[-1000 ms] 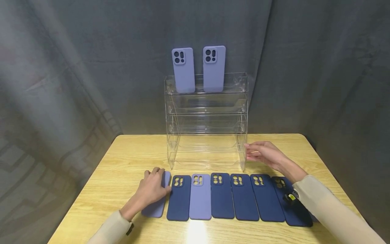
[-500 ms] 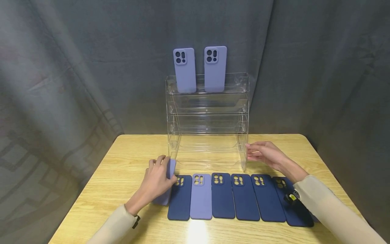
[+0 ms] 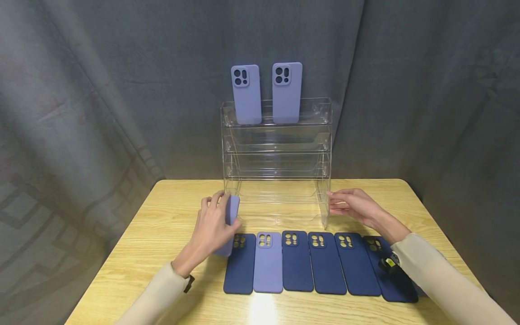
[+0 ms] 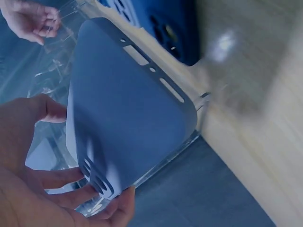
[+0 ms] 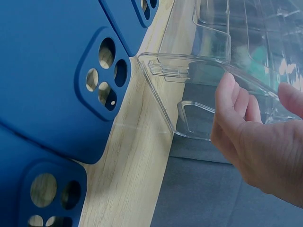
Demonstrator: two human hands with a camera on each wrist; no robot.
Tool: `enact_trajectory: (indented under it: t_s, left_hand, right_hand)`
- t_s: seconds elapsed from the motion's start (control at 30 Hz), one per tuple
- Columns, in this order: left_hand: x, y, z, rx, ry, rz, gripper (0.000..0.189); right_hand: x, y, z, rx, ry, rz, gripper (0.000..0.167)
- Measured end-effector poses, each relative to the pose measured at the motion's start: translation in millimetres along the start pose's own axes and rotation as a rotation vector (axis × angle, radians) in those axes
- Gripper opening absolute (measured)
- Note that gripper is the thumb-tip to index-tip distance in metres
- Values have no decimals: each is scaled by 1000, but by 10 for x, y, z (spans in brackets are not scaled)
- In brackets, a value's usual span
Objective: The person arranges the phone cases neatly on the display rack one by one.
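Note:
In the head view my left hand (image 3: 211,225) holds a lavender phone case (image 3: 233,212) by its edges, tilted, at the lower left of a clear tiered display rack (image 3: 276,151). The left wrist view shows the case (image 4: 125,90) close up, its thumb on one side and fingers by the camera cutouts. My right hand (image 3: 357,207) touches the rack's right side panel with its fingertips, its fingers nearly straight. Two lavender cases, left (image 3: 248,101) and right (image 3: 286,99), lean upright on the rack's top tier.
A row of cases lies flat before the rack: a dark blue case (image 3: 239,271) at left, a lavender case (image 3: 268,266), then several dark blue ones (image 3: 298,266). My right forearm covers the row's right end. A grey curtain (image 3: 183,90) hangs behind the wooden table (image 3: 178,198).
My left hand has lifted the lavender case from the left end of the row and moved it up and rightward toward the rack. The right hand stays at the rack's side.

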State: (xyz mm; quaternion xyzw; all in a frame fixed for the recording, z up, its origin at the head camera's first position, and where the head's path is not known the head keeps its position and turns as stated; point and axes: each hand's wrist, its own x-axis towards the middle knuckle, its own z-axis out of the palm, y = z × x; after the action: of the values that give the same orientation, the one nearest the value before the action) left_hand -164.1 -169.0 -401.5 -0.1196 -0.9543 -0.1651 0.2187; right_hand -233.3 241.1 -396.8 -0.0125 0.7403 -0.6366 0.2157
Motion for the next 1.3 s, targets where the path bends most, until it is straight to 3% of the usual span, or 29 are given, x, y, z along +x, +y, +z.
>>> enact_trajectory:
  t_s: [0.5, 0.8, 1.13, 1.3]
  left_hand:
    - [450, 239, -200, -48, 184, 117, 71]
    - [661, 319, -271, -44, 257, 148, 72]
    - [889, 415, -337, -35, 291, 143, 71]
    - [1025, 460, -384, -22, 305, 171, 68]
  right_hand:
    - [-2, -14, -4, -26, 18, 11, 74]
    - [-9, -6, 11, -19, 4, 5, 74]
    - [-5, -5, 6, -19, 11, 6, 75]
    - [4, 3, 13, -24, 20, 7, 70]
